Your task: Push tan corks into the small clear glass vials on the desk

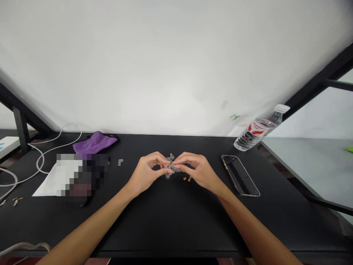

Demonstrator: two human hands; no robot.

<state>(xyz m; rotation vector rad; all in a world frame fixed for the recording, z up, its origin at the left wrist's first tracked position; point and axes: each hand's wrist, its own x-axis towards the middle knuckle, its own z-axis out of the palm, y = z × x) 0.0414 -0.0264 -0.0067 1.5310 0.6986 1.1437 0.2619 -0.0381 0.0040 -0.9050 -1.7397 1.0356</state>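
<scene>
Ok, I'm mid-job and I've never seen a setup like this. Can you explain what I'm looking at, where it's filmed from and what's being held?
There's no machine here: a person works with two bare hands. The single picture comes from a camera on their head, looking forward and down.

The left hand and right hand meet mid-table, pinching small silvery pieces between them; their exact shape is too small to make out. Grey round pieces and gold-coloured bits lie close by.

On the black table, to the right, are a phone and a clear bottle. To the left are a purple cloth and a white sheet, beside a pixelated patch.
</scene>
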